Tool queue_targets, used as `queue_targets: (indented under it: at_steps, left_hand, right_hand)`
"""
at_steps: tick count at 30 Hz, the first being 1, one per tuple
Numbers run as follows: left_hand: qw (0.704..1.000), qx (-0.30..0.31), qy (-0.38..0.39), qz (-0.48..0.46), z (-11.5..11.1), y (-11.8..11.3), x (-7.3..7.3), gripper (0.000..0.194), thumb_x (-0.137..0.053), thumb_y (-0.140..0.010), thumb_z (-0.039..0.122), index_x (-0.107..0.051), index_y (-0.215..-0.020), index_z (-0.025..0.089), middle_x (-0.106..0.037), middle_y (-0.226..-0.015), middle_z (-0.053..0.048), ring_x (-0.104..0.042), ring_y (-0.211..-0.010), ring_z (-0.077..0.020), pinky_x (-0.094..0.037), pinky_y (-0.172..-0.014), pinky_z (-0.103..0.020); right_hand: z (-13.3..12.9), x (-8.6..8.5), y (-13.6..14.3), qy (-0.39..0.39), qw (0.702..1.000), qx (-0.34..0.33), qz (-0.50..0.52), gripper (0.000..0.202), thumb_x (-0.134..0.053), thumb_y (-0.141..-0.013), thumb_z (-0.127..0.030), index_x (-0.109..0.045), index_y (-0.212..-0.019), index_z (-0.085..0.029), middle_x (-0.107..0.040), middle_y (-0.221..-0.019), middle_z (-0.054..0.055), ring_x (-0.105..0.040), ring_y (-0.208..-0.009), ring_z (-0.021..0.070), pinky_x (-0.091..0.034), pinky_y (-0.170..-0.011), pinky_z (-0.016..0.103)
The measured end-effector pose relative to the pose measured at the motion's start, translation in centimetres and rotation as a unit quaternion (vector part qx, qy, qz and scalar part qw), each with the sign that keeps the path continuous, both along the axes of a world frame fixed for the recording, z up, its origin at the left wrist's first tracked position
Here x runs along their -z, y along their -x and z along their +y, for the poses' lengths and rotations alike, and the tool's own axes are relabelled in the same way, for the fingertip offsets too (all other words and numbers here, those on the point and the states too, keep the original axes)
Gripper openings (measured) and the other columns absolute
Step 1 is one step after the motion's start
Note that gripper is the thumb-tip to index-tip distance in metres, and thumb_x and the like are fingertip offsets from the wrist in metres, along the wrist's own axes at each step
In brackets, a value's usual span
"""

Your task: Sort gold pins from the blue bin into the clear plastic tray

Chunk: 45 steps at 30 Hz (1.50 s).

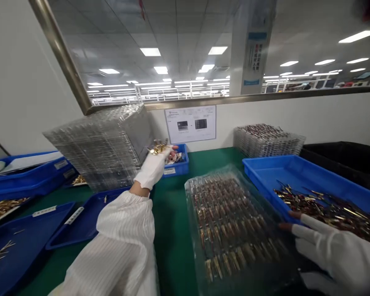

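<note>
In a white glove with bare fingertips, my left hand reaches forward and holds several small gold metal pieces. It is beside a small blue bin of small parts. My right hand, gloved the same way, is at the lower right with its fingers stretched out, slightly blurred. Its fingertips are between a clear plastic tray and a large blue tray. Rows of slim gold-and-dark-red metal parts fill the clear tray. Similar loose parts are heaped in the blue tray.
A tall stack of clear trays stands at the back left. More filled clear trays are stacked at the back right, beside a black container. Blue trays line the left. A printed sheet hangs below a window.
</note>
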<state>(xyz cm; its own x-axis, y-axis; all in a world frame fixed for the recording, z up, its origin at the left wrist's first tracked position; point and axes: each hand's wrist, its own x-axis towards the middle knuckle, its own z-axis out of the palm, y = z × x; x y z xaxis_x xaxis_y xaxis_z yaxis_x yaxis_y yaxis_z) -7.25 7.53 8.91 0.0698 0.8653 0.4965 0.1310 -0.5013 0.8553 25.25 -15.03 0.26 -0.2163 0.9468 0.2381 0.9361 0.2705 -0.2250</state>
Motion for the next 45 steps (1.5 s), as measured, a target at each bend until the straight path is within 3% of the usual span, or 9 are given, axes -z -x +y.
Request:
queue_targets:
  at_steps: [7,12,18,22,26,30,33,37,45]
  left_hand:
    - [0.937,0.189,0.117,0.271,-2.3,-3.5,4.4,0.024,-0.050,-0.066,0.034,-0.057,-0.053,0.015,-0.063,-0.072,-0.005,-0.056,-0.075,-0.0174,-0.041,-0.073,-0.029]
    - [0.913,0.161,0.093,0.364,-2.2,-4.1,6.1,0.015,-0.049,-0.065,0.026,-0.062,-0.067,0.018,-0.063,-0.073,-0.003,-0.056,-0.073,-0.0186,-0.041,-0.075,-0.030]
    - [0.902,0.109,-0.011,0.417,-2.1,-5.1,8.8,0.048,-0.045,-0.058,0.007,-0.053,-0.104,0.020,-0.051,-0.114,-0.003,-0.042,-0.107,-0.0169,-0.024,-0.096,-0.027]
    - [0.940,0.132,0.060,0.309,-2.0,-5.0,7.4,0.032,-0.050,-0.062,0.016,-0.057,-0.094,0.019,-0.060,-0.096,-0.004,-0.051,-0.093,-0.0185,-0.035,-0.087,-0.030]
    - [0.965,0.157,0.170,0.123,-2.9,-5.0,4.2,0.020,-0.047,-0.070,0.033,-0.056,-0.078,0.016,-0.058,-0.070,-0.003,-0.054,-0.065,-0.0138,-0.043,-0.063,-0.027]
    - [0.862,0.345,0.365,-0.066,-5.1,-5.3,2.4,0.021,-0.044,-0.073,0.037,-0.050,-0.072,0.017,-0.033,-0.047,0.006,-0.036,-0.038,-0.0058,-0.032,-0.040,-0.020]
    - [0.793,0.392,0.456,-0.094,-6.1,-5.6,2.4,0.014,-0.047,-0.071,0.030,-0.049,-0.071,0.016,-0.022,-0.046,0.008,-0.025,-0.036,-0.0036,-0.024,-0.036,-0.017]
    - [0.785,0.385,0.479,-0.079,-5.4,-5.4,3.1,0.010,-0.046,-0.070,0.025,-0.048,-0.072,0.016,-0.023,-0.046,0.008,-0.023,-0.036,-0.0042,-0.022,-0.037,-0.018]
    - [0.827,0.327,0.438,-0.128,-4.0,-5.1,4.0,0.006,-0.042,-0.069,0.020,-0.042,-0.075,0.019,-0.032,-0.052,0.007,-0.029,-0.038,-0.0042,-0.027,-0.041,-0.020]
  right_hand:
    - [0.1,1.3,-0.2,0.050,0.998,-0.035,-0.014,0.034,-0.050,-0.062,-0.039,-0.058,-0.094,-0.030,-0.055,-0.105,0.005,-0.041,-0.107,0.0281,-0.032,-0.090,0.043]
    - [1.0,1.4,1.4,0.082,0.995,-0.046,0.020,0.033,-0.046,-0.065,-0.036,-0.056,-0.096,-0.036,-0.059,-0.093,0.003,-0.045,-0.102,0.0272,-0.040,-0.080,0.040]
    - [3.3,-1.8,2.8,0.162,0.982,-0.081,0.059,0.014,-0.057,-0.055,-0.043,-0.062,-0.061,-0.032,-0.059,-0.069,0.001,-0.056,-0.078,0.0220,-0.044,-0.067,0.033]
    - [5.7,-5.3,3.6,0.199,0.977,-0.078,-0.016,0.027,-0.065,-0.038,-0.048,-0.060,-0.051,-0.026,-0.054,-0.053,-0.001,-0.054,-0.053,0.0181,-0.042,-0.049,0.030]
    - [9.4,-8.8,4.7,0.178,0.980,-0.088,-0.011,0.033,-0.054,-0.057,-0.053,-0.063,-0.069,-0.024,-0.059,-0.059,0.000,-0.054,-0.053,0.0174,-0.041,-0.048,0.029]
    - [13.9,-10.4,7.4,0.093,0.944,-0.147,0.280,0.045,-0.035,-0.075,-0.050,-0.048,-0.108,-0.021,-0.057,-0.098,0.005,-0.055,-0.083,0.0175,-0.043,-0.069,0.029]
    - [16.4,-9.9,10.4,0.163,0.860,-0.196,0.441,0.047,-0.031,-0.078,-0.049,-0.044,-0.112,-0.020,-0.052,-0.109,0.007,-0.052,-0.091,0.0164,-0.045,-0.068,0.027]
    - [17.8,-8.0,13.1,0.239,0.809,-0.250,0.475,0.044,-0.025,-0.079,-0.048,-0.048,-0.108,-0.024,-0.057,-0.096,0.006,-0.055,-0.063,0.0125,-0.042,-0.045,0.023]
    - [19.6,-5.1,13.0,0.144,0.833,-0.215,0.489,0.040,-0.053,-0.067,-0.024,-0.047,-0.106,-0.020,-0.055,-0.092,0.003,-0.053,-0.073,0.0128,-0.044,-0.068,0.026]
